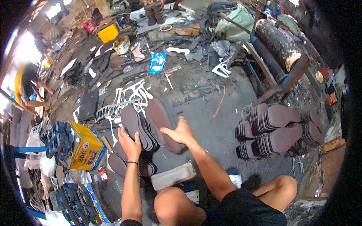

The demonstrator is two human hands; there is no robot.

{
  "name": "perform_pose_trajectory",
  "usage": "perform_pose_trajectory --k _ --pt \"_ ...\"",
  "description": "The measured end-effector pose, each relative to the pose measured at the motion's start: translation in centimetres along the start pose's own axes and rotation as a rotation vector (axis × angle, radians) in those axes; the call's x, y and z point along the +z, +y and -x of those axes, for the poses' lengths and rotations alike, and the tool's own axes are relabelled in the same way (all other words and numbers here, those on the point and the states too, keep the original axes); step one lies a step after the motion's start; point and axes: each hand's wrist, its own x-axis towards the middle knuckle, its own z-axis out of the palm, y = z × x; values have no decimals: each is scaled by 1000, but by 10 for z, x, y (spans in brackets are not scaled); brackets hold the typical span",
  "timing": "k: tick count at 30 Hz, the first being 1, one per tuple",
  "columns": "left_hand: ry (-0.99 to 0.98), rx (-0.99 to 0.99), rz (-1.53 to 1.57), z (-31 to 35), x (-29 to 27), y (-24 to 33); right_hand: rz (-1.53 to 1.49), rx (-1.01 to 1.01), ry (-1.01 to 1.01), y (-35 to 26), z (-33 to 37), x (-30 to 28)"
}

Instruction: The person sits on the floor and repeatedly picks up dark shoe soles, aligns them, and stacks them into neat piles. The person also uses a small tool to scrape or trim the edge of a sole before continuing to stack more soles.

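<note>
My right hand [178, 132] grips a brown shoe sole [160, 116] by its right side, the thumb lying across its top face. The sole is tilted beside a stack of brown soles [132, 119] in front of me. My left hand [129, 144] rests on the near left end of that stack, fingers stretched out. More soles [117, 164] lie under and beside my left wrist, partly hidden by the forearm. On the right stand several piled stacks of similar soles [279, 130].
Beyond the soles lie white cut-out scraps [130, 94] and a blue packet [157, 63]. A yellow box [86, 147] and sandals [59, 139] stand left. A pale block [173, 176] is near my knee. A metal frame [264, 71] rises at right; a person [28, 88] bends far left.
</note>
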Motion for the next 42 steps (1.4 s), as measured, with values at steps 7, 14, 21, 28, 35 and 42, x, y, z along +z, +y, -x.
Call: perform_pose_trajectory --k 7,14,21,28,35,42 --pt "-83 471 231 0 -14 132 528 -71 308 139 43 -56" --pt "-727 881 364 19 11 199 -72 -538 446 168 49 -40" --pt "-704 804 0 -5 12 160 663 -204 180 121 63 -75" --pt "-616 871 275 2 14 179 192 -497 315 156 73 -61" --pt "-607 673 238 10 22 151 576 -226 82 124 64 -70" --pt "-564 384 429 78 -5 116 90 119 214 124 -27 -109"
